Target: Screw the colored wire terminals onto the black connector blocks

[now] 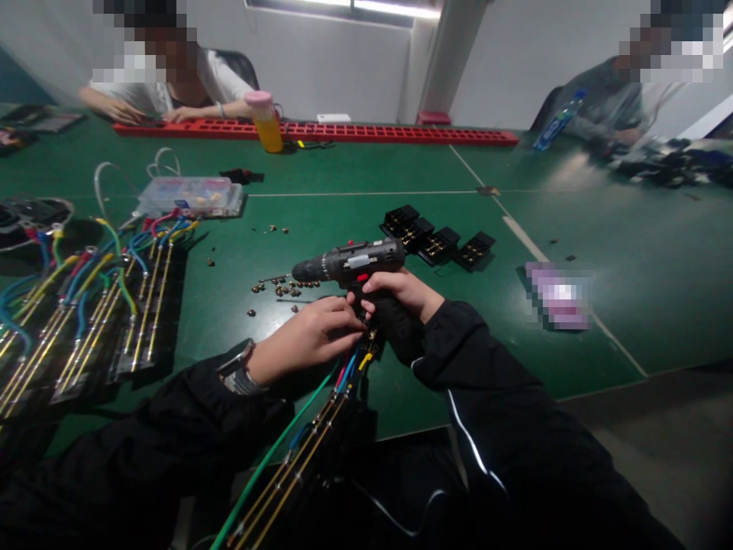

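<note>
The right hand (405, 290) wraps its fingers around a black drill (352, 263). Left of it, the left hand (302, 334) nears colored wires (346, 372); I can't tell if its fingers pinch anything.

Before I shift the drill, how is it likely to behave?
The drill will probably feel heavy for its size, given its thick body. Its chuck reaches well forward, so it may feel nose-heavy. Laid down, it likely won't roll far because the handle juts out.

- Here's a green table (321, 169), pale-lined!
- There, a black drill (335, 265) (flecked with red!)
- Far edge: red rack (366, 132), all gridded!
- Near edge: wires (349, 372) blaze blue, yellow, pinkish-red, green!
</note>
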Demonstrator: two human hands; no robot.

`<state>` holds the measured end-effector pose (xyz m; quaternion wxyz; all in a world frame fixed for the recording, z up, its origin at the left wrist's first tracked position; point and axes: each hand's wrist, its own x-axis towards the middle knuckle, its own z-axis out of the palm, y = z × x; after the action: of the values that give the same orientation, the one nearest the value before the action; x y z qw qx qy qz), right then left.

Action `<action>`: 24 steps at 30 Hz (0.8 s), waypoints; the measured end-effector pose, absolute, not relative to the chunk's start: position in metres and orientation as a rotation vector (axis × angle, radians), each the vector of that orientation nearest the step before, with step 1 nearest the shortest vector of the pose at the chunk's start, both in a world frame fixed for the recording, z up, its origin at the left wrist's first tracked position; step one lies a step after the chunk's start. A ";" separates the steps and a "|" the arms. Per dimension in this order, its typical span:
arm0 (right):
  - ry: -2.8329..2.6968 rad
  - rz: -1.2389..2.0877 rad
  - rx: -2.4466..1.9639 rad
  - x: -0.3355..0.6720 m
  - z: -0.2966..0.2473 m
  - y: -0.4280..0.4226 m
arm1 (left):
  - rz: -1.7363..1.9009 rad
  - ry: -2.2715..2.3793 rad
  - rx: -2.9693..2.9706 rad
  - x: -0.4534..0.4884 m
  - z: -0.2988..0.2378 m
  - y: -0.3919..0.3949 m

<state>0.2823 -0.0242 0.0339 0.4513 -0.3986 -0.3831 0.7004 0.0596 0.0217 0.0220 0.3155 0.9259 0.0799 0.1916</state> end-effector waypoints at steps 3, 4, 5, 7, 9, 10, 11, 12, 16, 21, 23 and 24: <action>-0.942 1.728 -0.980 0.282 0.033 -0.024 | 0.527 0.251 2.447 0.060 0.023 0.020; -0.942 1.729 -0.978 0.282 0.032 -0.024 | 0.541 0.266 2.449 0.060 0.023 0.019; -0.943 1.728 -0.976 0.282 0.032 -0.024 | 0.551 0.277 2.450 0.060 0.023 0.019; -0.946 1.725 -0.977 0.282 0.033 -0.024 | 0.558 0.292 2.449 0.061 0.022 0.017; -0.950 1.718 -0.981 0.282 0.033 -0.024 | 0.555 0.299 2.446 0.061 0.020 0.017; -0.953 1.715 -0.982 0.282 0.034 -0.024 | 0.561 0.302 2.444 0.062 0.019 0.017; -0.955 1.713 -0.982 0.282 0.034 -0.024 | 0.569 0.303 2.441 0.062 0.018 0.018; -0.958 1.712 -0.980 0.282 0.034 -0.024 | 0.574 0.299 2.439 0.062 0.017 0.018; -0.960 1.727 -0.975 0.282 0.035 -0.024 | 0.560 0.296 2.449 0.063 0.015 0.021; -0.948 1.756 -0.965 0.283 0.034 -0.023 | 0.521 0.303 2.432 0.065 0.019 0.021; -0.944 1.760 -0.958 0.282 0.033 -0.023 | 0.517 0.308 2.421 0.065 0.020 0.019; -0.941 1.755 -0.957 0.283 0.034 -0.023 | 0.517 0.313 2.413 0.065 0.020 0.018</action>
<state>0.2826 -0.0229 0.0340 0.4497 -0.3868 -0.3805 0.7095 0.0650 0.0182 0.0196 0.3213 0.9186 0.1193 0.1968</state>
